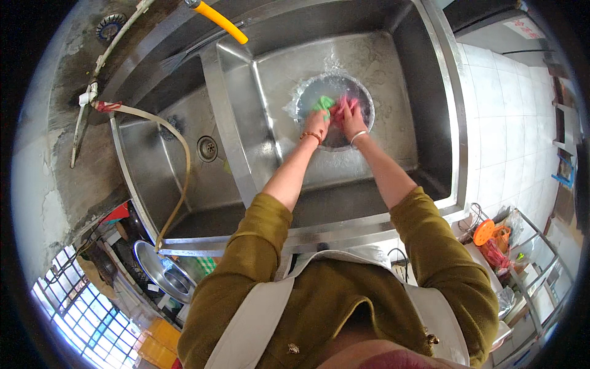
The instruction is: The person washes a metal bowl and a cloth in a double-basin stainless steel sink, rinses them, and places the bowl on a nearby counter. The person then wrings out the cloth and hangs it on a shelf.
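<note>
A round metal basin [368, 99] full of cloudy water stands in the large compartment of a stainless steel sink [392, 64]. My left hand [318, 122], with a beaded bracelet at the wrist, grips a wet green cloth [324, 102] over the water. Beside it my right hand [354, 121], a pale bangle on its wrist, has its fingers closed on a wet pink cloth [345, 104]. Both hands are close together inside the basin's rim. Where the two cloths meet is blurred, and their lower parts are hidden by water and fingers.
A yellow hose [226, 23] hangs over the sink's far edge. Left of the divider [226, 120] lies a second compartment with a drain [207, 148], and a pale hose [186, 157] crosses it. A metal bowl [150, 258] leans below at left; an orange disc [483, 232] is at right.
</note>
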Action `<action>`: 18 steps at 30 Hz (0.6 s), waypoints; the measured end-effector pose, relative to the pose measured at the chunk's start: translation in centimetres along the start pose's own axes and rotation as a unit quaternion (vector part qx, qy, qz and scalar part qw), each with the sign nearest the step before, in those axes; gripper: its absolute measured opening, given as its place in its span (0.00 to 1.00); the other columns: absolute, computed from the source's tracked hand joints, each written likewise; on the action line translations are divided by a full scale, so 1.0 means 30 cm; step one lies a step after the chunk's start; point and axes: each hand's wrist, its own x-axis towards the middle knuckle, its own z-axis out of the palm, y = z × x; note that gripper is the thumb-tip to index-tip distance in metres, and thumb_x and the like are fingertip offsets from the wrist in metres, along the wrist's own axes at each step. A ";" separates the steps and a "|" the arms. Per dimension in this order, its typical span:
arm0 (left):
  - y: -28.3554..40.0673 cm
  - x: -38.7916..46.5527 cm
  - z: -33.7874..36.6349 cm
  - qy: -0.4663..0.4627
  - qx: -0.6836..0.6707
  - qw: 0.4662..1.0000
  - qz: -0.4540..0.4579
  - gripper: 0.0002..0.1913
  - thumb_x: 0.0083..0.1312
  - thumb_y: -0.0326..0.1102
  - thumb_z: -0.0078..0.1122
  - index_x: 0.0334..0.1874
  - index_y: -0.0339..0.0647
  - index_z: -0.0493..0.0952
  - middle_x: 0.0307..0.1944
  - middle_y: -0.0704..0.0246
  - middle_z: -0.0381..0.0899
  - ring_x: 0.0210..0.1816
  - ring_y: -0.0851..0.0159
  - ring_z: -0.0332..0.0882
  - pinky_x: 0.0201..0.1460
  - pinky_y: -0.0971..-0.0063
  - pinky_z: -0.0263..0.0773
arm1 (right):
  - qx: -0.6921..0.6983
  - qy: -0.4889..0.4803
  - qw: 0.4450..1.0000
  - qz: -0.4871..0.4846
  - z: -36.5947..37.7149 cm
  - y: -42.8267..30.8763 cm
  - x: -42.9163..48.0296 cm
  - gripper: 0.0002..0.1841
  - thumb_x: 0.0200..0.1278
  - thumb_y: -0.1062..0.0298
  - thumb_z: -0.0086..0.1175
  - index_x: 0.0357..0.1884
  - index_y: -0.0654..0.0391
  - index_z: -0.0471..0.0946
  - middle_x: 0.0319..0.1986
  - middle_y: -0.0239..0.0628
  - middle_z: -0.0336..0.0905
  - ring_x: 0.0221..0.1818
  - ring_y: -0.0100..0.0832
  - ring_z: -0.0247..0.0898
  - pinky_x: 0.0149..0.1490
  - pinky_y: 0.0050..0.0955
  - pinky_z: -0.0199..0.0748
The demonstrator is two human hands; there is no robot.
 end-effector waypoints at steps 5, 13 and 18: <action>0.012 -0.013 -0.037 -0.114 0.069 0.989 -0.058 0.14 0.61 0.35 0.52 0.46 0.37 0.74 0.44 0.50 0.76 0.47 0.47 0.74 0.48 0.58 0.69 | -0.061 -0.154 0.986 0.032 -0.110 -0.055 0.042 0.16 0.64 0.54 0.41 0.44 0.50 0.76 0.38 0.47 0.79 0.49 0.47 0.72 0.52 0.39 0.70; 0.361 -0.337 -0.468 0.075 -0.402 0.911 -0.054 0.16 0.68 0.44 0.49 0.47 0.38 0.72 0.35 0.72 0.77 0.36 0.72 0.75 0.36 0.77 0.70 | 0.313 0.125 0.913 -0.231 -0.566 -0.369 -0.312 0.18 0.50 0.82 0.52 0.45 0.57 0.76 0.42 0.44 0.74 0.44 0.42 0.70 0.50 0.31 0.70; 0.401 -0.375 -0.394 0.050 -0.711 0.700 -0.047 0.22 0.62 0.40 0.60 0.55 0.42 0.65 0.48 0.68 0.69 0.45 0.69 0.72 0.43 0.72 0.73 | 0.607 -0.010 0.789 -0.097 -0.509 -0.386 -0.342 0.28 0.51 0.81 0.52 0.58 0.57 0.67 0.49 0.44 0.70 0.49 0.38 0.71 0.53 0.32 0.70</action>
